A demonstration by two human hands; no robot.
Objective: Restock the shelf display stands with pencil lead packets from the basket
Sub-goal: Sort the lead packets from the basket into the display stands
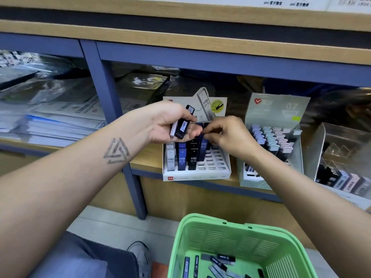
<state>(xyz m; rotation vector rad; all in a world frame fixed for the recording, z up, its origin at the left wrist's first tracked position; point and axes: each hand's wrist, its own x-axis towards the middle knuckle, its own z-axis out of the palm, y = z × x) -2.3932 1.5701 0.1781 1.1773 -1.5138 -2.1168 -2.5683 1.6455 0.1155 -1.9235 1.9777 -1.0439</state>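
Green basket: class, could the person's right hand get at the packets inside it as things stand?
Probably yes: the green basket is open-topped, nothing covers the packets, but the right hand is busy pinching a blue packet first.

basket (236, 233) cropped (bottom edge)

Slatted green plastic basket (230, 241); matt wooden shelf (148, 157); glossy card stand (195, 173).

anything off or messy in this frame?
Nothing damaged or spilled. The HB 0.5 stand has its right-hand slots empty, mid-restock. Packets in the green basket lie jumbled at mixed angles.
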